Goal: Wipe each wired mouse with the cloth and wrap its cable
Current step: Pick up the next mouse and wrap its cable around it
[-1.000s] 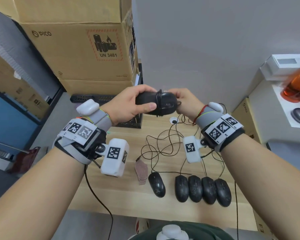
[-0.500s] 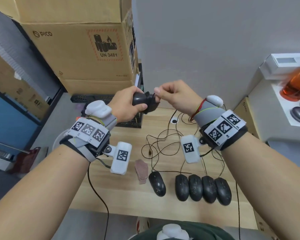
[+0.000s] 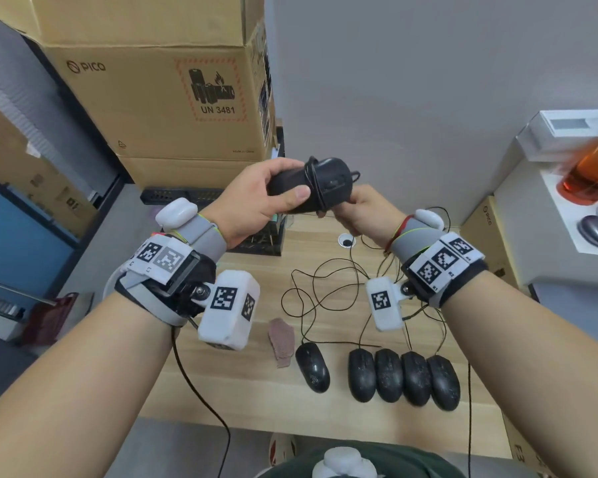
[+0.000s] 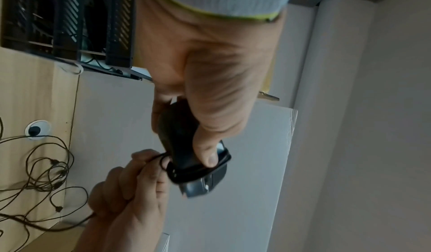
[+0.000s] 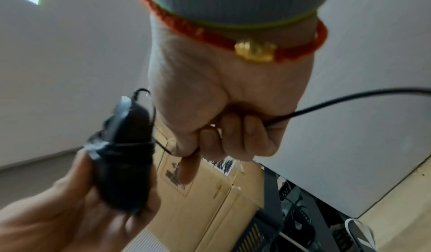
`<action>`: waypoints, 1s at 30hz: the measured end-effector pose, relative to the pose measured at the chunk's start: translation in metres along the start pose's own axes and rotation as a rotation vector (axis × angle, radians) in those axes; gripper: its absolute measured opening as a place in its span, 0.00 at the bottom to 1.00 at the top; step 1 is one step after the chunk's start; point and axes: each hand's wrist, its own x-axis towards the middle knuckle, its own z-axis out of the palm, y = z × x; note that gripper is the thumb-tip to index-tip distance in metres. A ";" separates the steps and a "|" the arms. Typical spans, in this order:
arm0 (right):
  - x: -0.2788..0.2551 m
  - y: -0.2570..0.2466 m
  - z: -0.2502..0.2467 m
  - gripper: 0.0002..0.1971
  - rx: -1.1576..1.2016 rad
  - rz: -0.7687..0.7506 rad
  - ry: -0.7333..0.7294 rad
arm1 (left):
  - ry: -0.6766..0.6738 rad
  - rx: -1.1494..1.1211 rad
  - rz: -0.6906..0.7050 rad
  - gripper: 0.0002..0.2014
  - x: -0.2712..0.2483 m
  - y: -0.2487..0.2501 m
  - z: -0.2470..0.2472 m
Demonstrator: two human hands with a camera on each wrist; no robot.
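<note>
Five black mice (image 3: pixel 387 374) lie in a row on the wooden desk (image 3: pixel 221 384), their loose cables (image 3: pixel 325 291) tangled behind them toward the grey wall and a small pinkish cloth (image 3: pixel 282 341) just left of them; cardboard boxes (image 3: pixel 159 98) are stacked beyond the desk's far left corner. Above the desk I hold a sixth mouse (image 3: pixel 311 188): my left hand (image 3: pixel 256 205) grips its body, thumb on top, while my right hand (image 3: pixel 363 212) just beside it is closed on its cable (image 5: pixel 326 104). The right wrist view shows the cable running through my curled fingers (image 5: pixel 233 136) and several turns wound around the mouse, which the head view largely hides.
</note>
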 end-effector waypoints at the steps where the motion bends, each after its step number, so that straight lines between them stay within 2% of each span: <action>1: -0.003 -0.001 0.004 0.15 -0.007 -0.008 -0.030 | 0.063 -0.007 -0.003 0.19 0.001 -0.001 0.000; 3: -0.006 -0.005 0.010 0.15 -0.064 -0.019 -0.066 | 0.183 0.042 -0.028 0.17 0.005 -0.005 -0.002; 5: -0.007 -0.013 0.012 0.15 -0.171 -0.055 -0.079 | 0.242 0.188 -0.070 0.16 0.007 -0.010 -0.006; 8: -0.006 -0.022 0.009 0.16 -0.268 -0.090 -0.082 | 0.219 0.502 -0.120 0.18 0.007 -0.016 -0.008; 11: -0.003 -0.031 0.003 0.16 -0.260 -0.129 -0.039 | 0.111 0.701 -0.176 0.18 0.004 -0.019 -0.009; 16: 0.008 -0.031 -0.008 0.15 -0.294 -0.160 0.034 | -0.175 0.703 -0.170 0.16 -0.004 -0.014 -0.001; 18: 0.012 -0.025 -0.011 0.15 -0.259 -0.149 0.064 | -0.234 0.595 -0.110 0.16 -0.005 -0.007 0.001; 20: 0.013 -0.016 -0.014 0.14 -0.162 -0.130 0.088 | -0.239 0.466 -0.034 0.17 -0.004 0.000 0.002; 24: 0.009 -0.003 -0.012 0.11 -0.022 -0.085 0.097 | -0.152 0.207 0.021 0.20 -0.001 0.006 0.003; 25: 0.008 -0.002 -0.009 0.15 -0.039 -0.051 0.100 | -0.109 0.172 0.029 0.19 0.000 0.006 0.004; 27: 0.004 0.002 -0.002 0.20 -0.080 -0.020 0.074 | 0.028 0.134 0.035 0.17 0.003 0.006 0.005; 30: -0.002 0.000 0.009 0.13 -0.152 -0.052 -0.031 | 0.218 0.237 0.014 0.17 0.009 0.000 0.003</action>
